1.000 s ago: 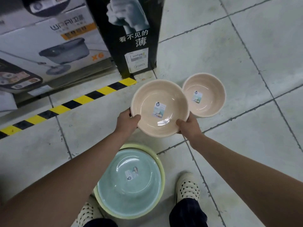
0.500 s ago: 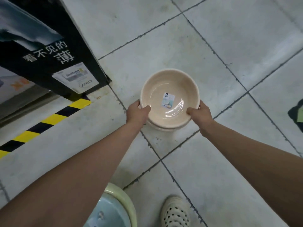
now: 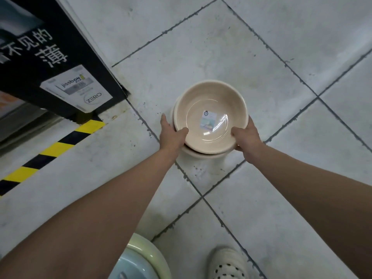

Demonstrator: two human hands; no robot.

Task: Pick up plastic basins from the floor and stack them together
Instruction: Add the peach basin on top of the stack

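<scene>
Where your hands meet: a round, glossy beige basin (image 3: 201,101) sits nested, slightly askew, inside a second beige basin (image 3: 201,155) on the floor.
Sticker (image 3: 209,121): a small paper label lying flat on the upper bowl's bottom.
Your left hand (image 3: 171,133): thumb hooked over the near-left rim, fingers stretched along the outer wall.
Your right hand (image 3: 247,135): thumb inside the near-right rim, fingers tucked below, hidden.
Floor tiles (image 3: 221,47): pale and scuffed, with dark grout.
By your shoe (image 3: 227,264): a blue basin (image 3: 130,266) sits in a pale green basin (image 3: 149,252).
Far left: a black carton (image 3: 50,57) and striped tape (image 3: 60,143).
</scene>
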